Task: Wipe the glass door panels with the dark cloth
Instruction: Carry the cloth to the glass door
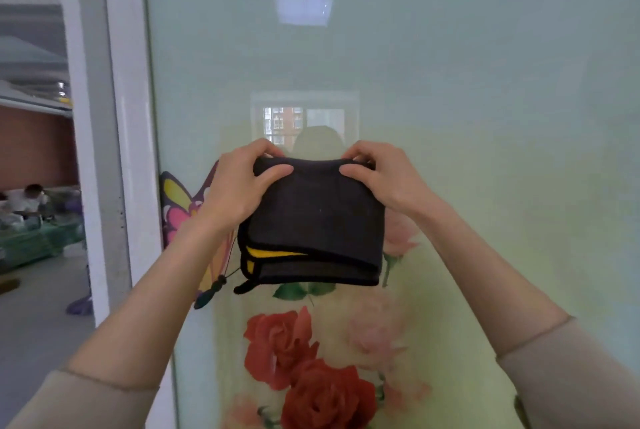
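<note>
A folded dark fabric cloth with a yellow edge strip (311, 224) hangs mid-view before the frosted pale-green glass door panel (467, 82). The left hand (239, 186) pinches its 10 o'clock corner and the right hand (384, 179) its 2 o'clock corner, thumbs in front and fingers curled behind. A colourful butterfly sticker (180, 200) sits at the cloth's 9 o'clock, and printed red roses (311, 376) at its 6 o'clock.

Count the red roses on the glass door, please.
2. One red rose is below the dark cloth; the second red rose is lower right of it. More may hide behind the cloth.
</note>
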